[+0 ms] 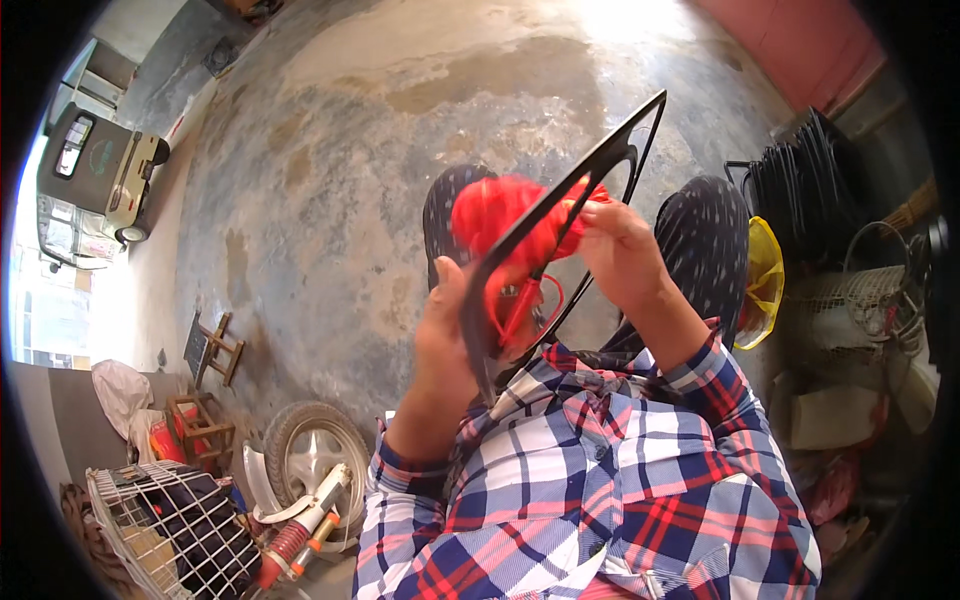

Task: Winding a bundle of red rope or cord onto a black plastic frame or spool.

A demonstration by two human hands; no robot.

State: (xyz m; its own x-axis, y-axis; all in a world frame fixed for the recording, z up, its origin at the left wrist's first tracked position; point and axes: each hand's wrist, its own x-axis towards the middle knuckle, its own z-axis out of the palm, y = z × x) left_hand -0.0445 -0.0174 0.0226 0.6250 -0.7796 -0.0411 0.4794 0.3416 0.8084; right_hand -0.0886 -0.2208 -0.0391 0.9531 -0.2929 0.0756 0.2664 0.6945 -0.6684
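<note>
A black thin-barred frame is tilted up in front of my body, over my lap. Blurred by motion, a bundle of red cord or strip shows beside and through the frame, with a loose red loop hanging lower down. My left hand grips the frame's lower left side, thumb up; its other fingers are partly hidden. On the other side, my right hand pinches part of the red bundle close to a bar. Both forearms are in plaid sleeves.
Several similar black frames are stacked at the right, near a yellow plastic bag. At the lower left are a white wire basket, a wheel and small wooden stools. A small vehicle stands far left.
</note>
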